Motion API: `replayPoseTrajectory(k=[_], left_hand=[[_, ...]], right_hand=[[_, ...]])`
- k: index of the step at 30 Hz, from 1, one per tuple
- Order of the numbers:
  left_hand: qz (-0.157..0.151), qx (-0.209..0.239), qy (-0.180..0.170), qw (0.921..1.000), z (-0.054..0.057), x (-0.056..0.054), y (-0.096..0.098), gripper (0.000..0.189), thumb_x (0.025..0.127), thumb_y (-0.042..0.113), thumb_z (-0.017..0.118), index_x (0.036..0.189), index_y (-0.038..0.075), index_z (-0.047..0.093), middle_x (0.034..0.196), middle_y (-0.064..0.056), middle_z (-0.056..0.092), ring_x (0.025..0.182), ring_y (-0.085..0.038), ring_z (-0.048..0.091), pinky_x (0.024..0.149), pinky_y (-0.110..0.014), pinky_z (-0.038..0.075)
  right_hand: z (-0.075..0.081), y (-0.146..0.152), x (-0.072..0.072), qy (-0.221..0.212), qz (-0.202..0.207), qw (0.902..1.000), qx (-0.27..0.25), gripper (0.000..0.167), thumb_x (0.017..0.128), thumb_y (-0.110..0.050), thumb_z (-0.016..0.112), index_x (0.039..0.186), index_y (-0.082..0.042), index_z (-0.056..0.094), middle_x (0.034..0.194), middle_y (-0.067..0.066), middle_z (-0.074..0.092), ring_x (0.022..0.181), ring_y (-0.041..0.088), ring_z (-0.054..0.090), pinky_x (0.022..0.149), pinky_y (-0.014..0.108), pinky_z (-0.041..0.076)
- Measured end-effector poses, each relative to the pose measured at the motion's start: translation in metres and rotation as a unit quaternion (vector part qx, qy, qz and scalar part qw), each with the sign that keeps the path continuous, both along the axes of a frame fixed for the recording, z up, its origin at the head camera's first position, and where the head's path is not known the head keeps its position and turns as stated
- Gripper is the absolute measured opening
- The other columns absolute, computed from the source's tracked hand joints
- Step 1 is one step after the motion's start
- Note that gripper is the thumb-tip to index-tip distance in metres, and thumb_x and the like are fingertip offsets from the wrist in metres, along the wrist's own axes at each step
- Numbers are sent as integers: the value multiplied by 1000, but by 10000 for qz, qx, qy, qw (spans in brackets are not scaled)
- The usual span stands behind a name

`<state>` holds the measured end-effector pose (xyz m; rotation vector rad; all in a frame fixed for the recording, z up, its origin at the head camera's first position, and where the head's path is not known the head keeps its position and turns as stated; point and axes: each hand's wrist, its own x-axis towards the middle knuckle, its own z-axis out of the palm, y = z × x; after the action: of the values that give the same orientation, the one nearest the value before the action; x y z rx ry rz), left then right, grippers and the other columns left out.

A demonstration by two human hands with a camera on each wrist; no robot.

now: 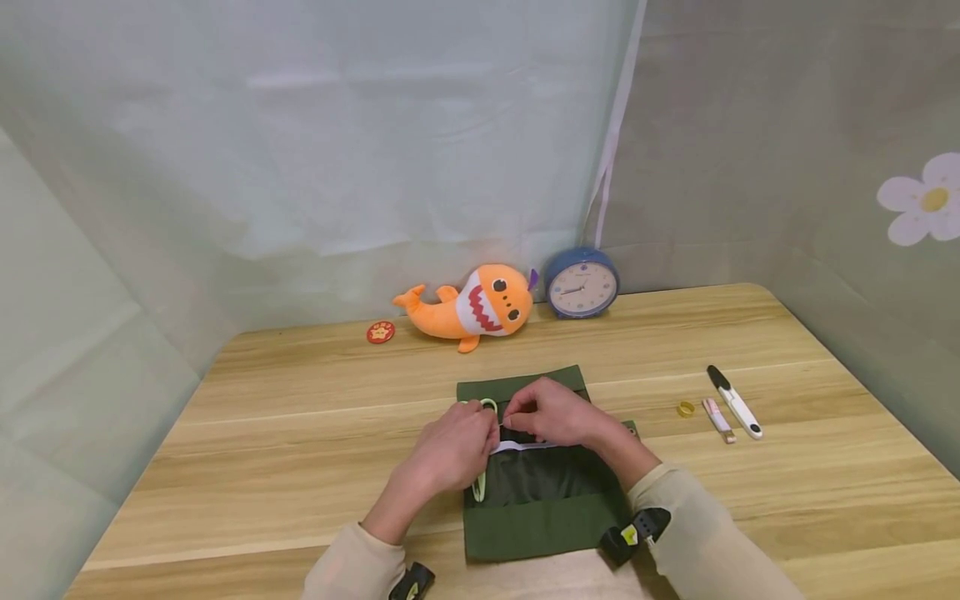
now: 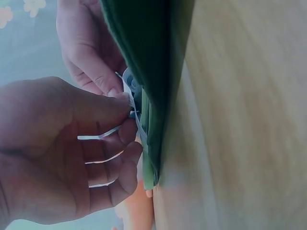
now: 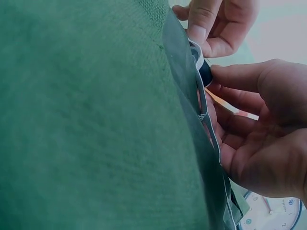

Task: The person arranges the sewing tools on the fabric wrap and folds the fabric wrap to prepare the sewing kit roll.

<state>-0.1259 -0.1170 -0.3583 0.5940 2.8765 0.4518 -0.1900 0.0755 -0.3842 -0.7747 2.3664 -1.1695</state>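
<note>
A dark green fabric case lies unfolded on the table, a white elastic band crossing its middle. My left hand pinches that band near its left part, as the left wrist view shows. Close beside it, my right hand holds a small dark spool with a pale rim between thumb and fingers, against the band. The spool is partly hidden by fingers and band. Scissors with light green handles sit at the case's left side, partly covered by my left hand.
To the right lie a yellow ring, a small pink-and-white piece with a metal end and a white tool with a black end. Along the back are an orange shark plush, a blue clock and a red round badge.
</note>
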Motion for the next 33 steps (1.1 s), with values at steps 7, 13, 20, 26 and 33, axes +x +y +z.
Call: replayPoseTrajectory(k=[7, 13, 20, 26, 33], left_hand=[[-15, -50, -2, 10000, -1, 0, -1, 22, 102, 10, 65, 83, 15, 56, 86, -1, 50, 85, -20, 49, 61, -33, 42], [-6, -72, 1, 10000, 0, 0, 0, 23, 101, 8, 65, 82, 15, 55, 86, -2, 50, 85, -21, 50, 62, -34, 42], [14, 37, -37, 10000, 0, 0, -1, 20, 101, 10, 66, 83, 14, 58, 86, -2, 52, 86, -21, 51, 64, -36, 44], [220, 77, -387, 9990, -1, -3, -3, 18, 92, 17, 80, 87, 15, 62, 91, -1, 55, 88, -20, 51, 68, -38, 47], [275, -22, -460, 9986, 0, -4, -2, 23, 88, 17, 86, 88, 14, 63, 94, -2, 57, 91, -22, 52, 72, -42, 50]], right_hand=[[1, 2, -1, 108, 313, 9994, 87, 7, 96, -13, 75, 98, -7, 78, 83, -3, 71, 65, 7, 58, 62, 23, 49], [3, 2, 0, 105, 531, 9980, 321, 30, 78, -11, 90, 103, -7, 74, 90, -2, 70, 72, 8, 60, 66, 24, 50], [5, -4, 6, 597, 434, 9941, 800, 27, 79, -9, 87, 101, -12, 71, 89, -5, 66, 75, 9, 57, 69, 26, 48], [4, -6, 8, 816, 380, 9921, 878, 24, 80, -8, 84, 99, -14, 71, 88, -6, 66, 78, 12, 57, 71, 28, 48], [2, -7, 7, 850, 438, 9922, 797, 21, 80, -11, 83, 98, -15, 72, 87, -7, 66, 79, 12, 58, 73, 30, 49]])
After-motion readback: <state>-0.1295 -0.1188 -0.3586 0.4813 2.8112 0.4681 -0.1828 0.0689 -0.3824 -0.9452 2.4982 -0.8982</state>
